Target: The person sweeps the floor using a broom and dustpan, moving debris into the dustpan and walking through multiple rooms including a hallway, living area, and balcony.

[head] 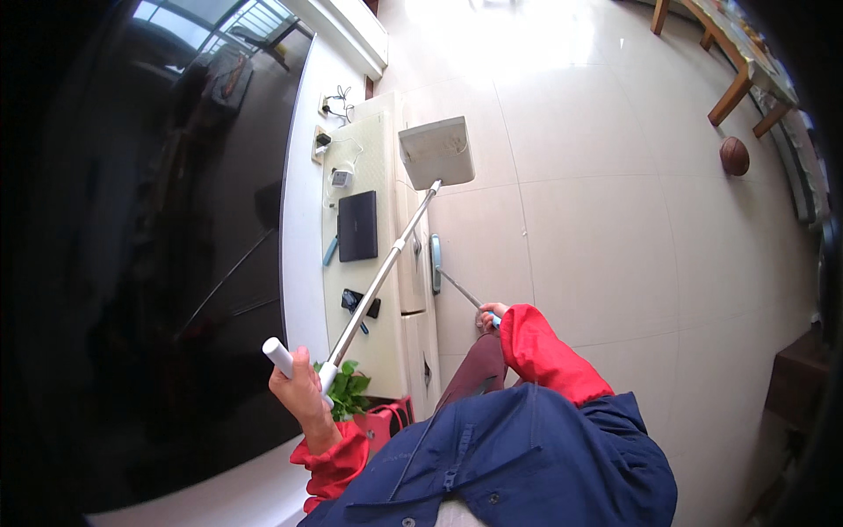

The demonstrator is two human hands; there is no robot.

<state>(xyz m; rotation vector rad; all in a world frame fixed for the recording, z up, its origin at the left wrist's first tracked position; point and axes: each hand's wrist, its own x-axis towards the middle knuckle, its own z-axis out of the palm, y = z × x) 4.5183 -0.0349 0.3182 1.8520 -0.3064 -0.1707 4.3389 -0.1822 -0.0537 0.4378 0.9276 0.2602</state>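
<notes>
My left hand point(301, 392) is closed around the white handle of a long-handled dustpan. Its metal pole slants up across the low cabinet to the pale dustpan pan point(437, 155), which is raised beside the cabinet's far end. In my right hand point(492, 317) is the blue grip of a broom. The blue broom head point(435, 263) rests on the tiled floor point(593, 250) along the cabinet's front. A small white scrap point(525, 232) lies on the tiles to the right of the broom.
The low cabinet point(369, 356) holds a closed black laptop point(357, 226), a white power adapter point(341, 178), a dark phone point(370, 306) and a leafy plant point(349, 390). A large dark television screen point(197, 263) stands at left. A basketball point(734, 156) lies near a wooden table leg point(730, 99).
</notes>
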